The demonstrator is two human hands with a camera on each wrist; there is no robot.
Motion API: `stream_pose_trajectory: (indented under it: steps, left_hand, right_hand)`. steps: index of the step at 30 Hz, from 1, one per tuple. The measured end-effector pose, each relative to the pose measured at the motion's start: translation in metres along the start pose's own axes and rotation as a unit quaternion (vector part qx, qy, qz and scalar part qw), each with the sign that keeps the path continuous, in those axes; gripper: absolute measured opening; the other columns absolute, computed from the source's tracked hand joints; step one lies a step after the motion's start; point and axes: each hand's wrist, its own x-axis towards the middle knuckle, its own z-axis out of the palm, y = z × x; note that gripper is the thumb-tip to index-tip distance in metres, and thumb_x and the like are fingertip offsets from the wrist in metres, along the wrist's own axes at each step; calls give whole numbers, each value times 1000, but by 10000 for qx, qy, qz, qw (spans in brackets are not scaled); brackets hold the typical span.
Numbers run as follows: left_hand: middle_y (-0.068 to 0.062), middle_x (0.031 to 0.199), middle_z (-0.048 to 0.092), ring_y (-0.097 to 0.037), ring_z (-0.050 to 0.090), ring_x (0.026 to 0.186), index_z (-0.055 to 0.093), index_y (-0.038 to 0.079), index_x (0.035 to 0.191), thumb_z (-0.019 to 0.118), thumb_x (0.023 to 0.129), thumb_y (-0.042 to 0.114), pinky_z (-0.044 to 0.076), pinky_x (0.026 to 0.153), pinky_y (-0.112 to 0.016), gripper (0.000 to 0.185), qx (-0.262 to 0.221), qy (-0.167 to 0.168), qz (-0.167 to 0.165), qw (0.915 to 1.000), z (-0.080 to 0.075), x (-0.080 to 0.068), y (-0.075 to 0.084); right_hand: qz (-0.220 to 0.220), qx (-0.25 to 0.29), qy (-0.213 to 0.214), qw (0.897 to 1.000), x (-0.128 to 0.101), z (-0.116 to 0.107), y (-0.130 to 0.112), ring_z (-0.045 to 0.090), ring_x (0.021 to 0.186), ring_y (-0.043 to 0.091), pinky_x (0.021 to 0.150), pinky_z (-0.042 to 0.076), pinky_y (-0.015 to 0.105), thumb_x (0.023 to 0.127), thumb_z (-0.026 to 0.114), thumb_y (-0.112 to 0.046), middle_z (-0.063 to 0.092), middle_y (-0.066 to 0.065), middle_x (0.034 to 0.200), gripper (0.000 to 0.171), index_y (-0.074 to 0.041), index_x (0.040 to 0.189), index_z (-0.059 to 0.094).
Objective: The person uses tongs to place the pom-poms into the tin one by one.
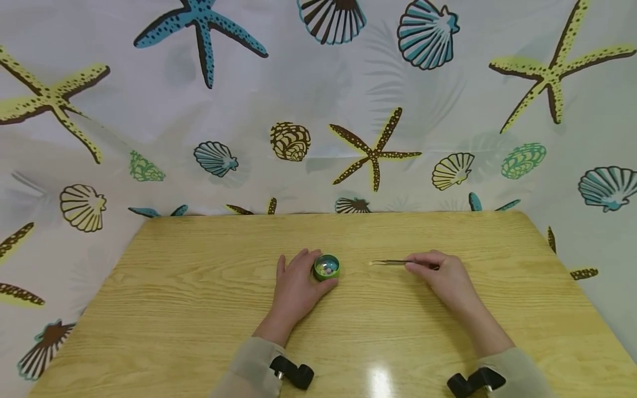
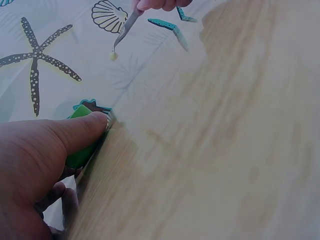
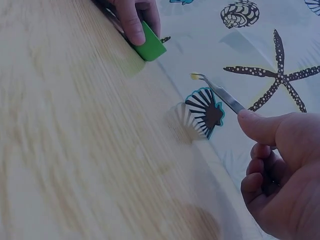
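Observation:
My left hand (image 1: 297, 287) grips a small round green container (image 1: 327, 278) between thumb and fingers on the table. Several small pale and pinkish beads lie inside it, seen from above in the head view. To the right, my right hand (image 1: 446, 276) pinches a pair of metal tweezers (image 1: 393, 262) with bent tips. A small yellow bead (image 3: 194, 76) sits at those tips, a short way to the right of the container and above the table. In the left wrist view, my thumb presses on the container's green side (image 2: 82, 152).
The wooden table (image 1: 199, 331) fills the lower part of the head view. Behind it hangs a white cloth (image 1: 239, 105) printed with starfish and shells, which also runs down both sides. Each sleeve carries a black wrist mount (image 1: 292, 373).

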Motion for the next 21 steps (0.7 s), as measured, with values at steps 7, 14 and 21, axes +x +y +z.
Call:
stream_pose_trajectory:
  steps: [7, 14, 21]
  left_hand:
    - [-17, 151, 67, -39, 47, 154, 65, 3, 150, 94, 91, 36, 6, 132, -68, 73, -21, -3, -1, 10000, -1, -1, 0]
    - [-17, 150, 67, -39, 48, 154, 65, 4, 149, 94, 91, 36, 6, 132, -69, 72, 19, -20, -9, 10000, -1, -2, -1]
    - [-17, 150, 67, -39, 49, 154, 65, 4, 149, 94, 92, 37, 8, 132, -69, 72, 81, -9, 4, 10000, -1, -1, 0]
  right_hand:
    - [-239, 168, -80, 9995, 5, 17, -14, 63, 97, 23, 76, 53, 29, 105, 81, -25, 77, 5, 110, 24, -10, 123, 85]
    - [-410, 305, -138, 9986, 11, 37, -27, 57, 88, 23, 70, 49, 29, 103, 83, -23, 74, 4, 102, 20, -10, 118, 87]
    - [-435, 175, -143, 9988, 15, 53, -33, 59, 90, 23, 74, 50, 31, 102, 83, -21, 75, 3, 103, 16, -13, 115, 88]
